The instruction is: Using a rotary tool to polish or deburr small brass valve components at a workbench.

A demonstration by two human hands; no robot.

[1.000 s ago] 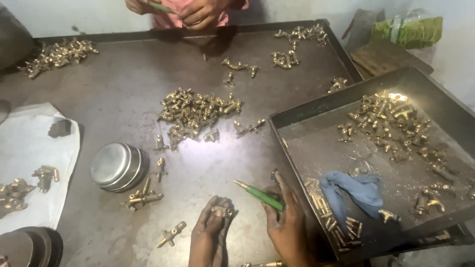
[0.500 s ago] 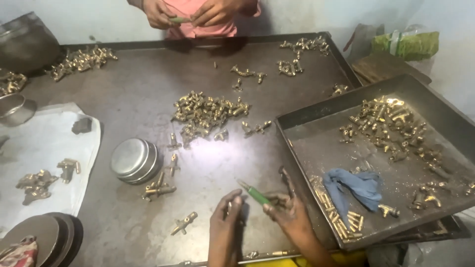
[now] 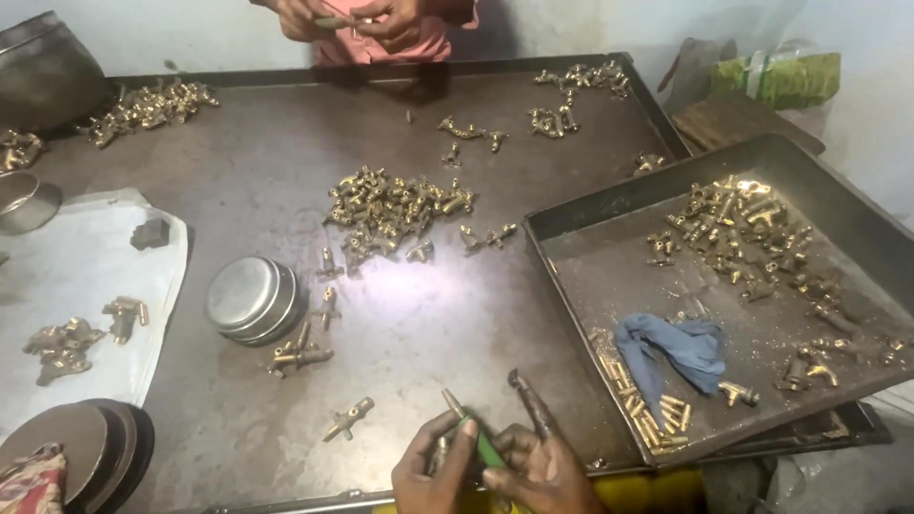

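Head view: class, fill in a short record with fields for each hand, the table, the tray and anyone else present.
left hand: holds a small brass fitting
right hand: holds green-handled tool
table: heap of brass fittings, upturned steel bowl
tray: blue cloth, more fittings
other person: hands at far edge

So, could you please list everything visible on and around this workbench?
table: one, dark metal, centre
brass fittings: many, gold, mid-table heap, far corners, loose singles
tray: one, dark metal, right, holding fittings
cloth: one, blue, in tray
round tin: one, silver, left of centre
white sheet: one, left, under a few fittings
co-worker's hands: two, far edge
tool: one, green-handled, bottom centre, held by both hands
left hand: on tool
right hand: on tool
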